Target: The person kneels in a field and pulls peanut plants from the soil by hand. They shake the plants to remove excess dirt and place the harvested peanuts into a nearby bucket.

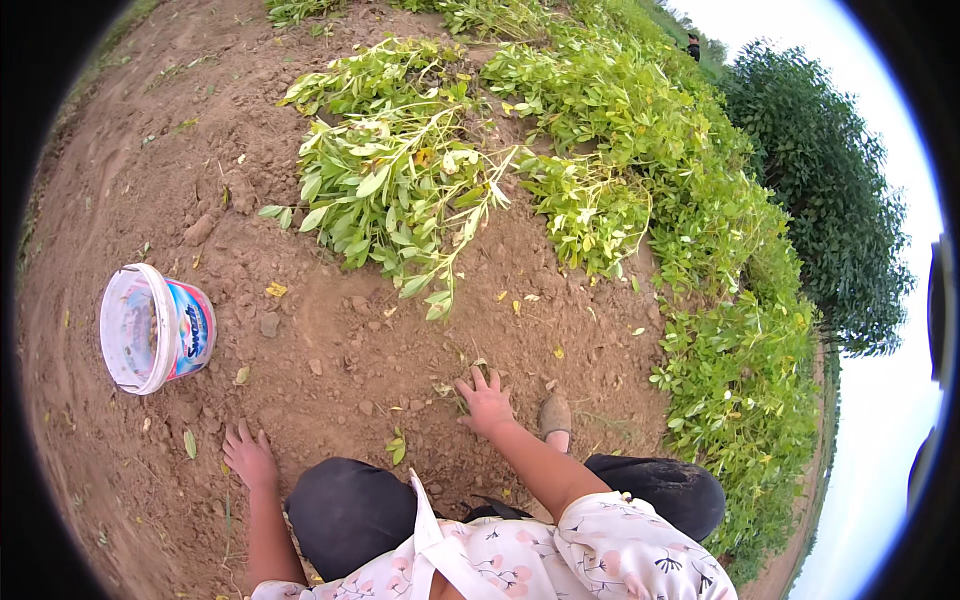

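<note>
My left hand is low at the left, over the bare brown soil. Its fingers are spread and hold nothing. My right hand reaches to the soil at centre, fingers apart, beside small bits of greenery; whether it presses on the ground I cannot tell. Beyond it lies a heap of uprooted leafy plants, perhaps peanut plants, with pale stems and some yellowed leaves. A white plastic bucket with a colourful printed label sits to the upper left of my left hand, its mouth tipped towards me. A little brownish matter shows inside.
A dense row of green plants runs along the right side. My bent knees and one shoe are close by the hands. Small clods and fallen leaves dot the ground. A dark tree and a distant person stand beyond.
</note>
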Available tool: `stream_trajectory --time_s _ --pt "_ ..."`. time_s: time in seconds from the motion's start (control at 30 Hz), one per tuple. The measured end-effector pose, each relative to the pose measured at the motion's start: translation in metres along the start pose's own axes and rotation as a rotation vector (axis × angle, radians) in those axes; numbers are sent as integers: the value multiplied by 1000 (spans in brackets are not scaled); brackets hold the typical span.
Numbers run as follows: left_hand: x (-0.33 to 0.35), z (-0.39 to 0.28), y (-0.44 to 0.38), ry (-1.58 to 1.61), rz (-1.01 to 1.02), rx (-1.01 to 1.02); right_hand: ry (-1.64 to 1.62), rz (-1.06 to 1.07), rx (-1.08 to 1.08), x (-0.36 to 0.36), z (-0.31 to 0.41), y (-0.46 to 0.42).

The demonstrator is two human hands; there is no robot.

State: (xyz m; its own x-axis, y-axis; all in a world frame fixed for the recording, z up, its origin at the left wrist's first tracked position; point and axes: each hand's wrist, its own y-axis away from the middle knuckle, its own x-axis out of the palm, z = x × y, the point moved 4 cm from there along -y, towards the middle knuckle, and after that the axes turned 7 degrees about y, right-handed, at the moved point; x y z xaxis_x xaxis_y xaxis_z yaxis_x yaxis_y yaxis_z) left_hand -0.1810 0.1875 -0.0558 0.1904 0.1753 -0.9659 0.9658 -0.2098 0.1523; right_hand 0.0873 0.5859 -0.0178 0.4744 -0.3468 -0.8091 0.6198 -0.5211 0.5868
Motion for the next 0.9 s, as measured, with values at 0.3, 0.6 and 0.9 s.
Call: stream_trajectory --time_s 0.3,0.6,0.9 --pt "19 40 1 468 -38 -168 -295 148 -6 66 12 15" --pt "-15 -40 50 213 81 426 117 -57 -292 55 71 51" --pt "14 -3 15 361 175 206 -86 179 -380 52 98 -6"
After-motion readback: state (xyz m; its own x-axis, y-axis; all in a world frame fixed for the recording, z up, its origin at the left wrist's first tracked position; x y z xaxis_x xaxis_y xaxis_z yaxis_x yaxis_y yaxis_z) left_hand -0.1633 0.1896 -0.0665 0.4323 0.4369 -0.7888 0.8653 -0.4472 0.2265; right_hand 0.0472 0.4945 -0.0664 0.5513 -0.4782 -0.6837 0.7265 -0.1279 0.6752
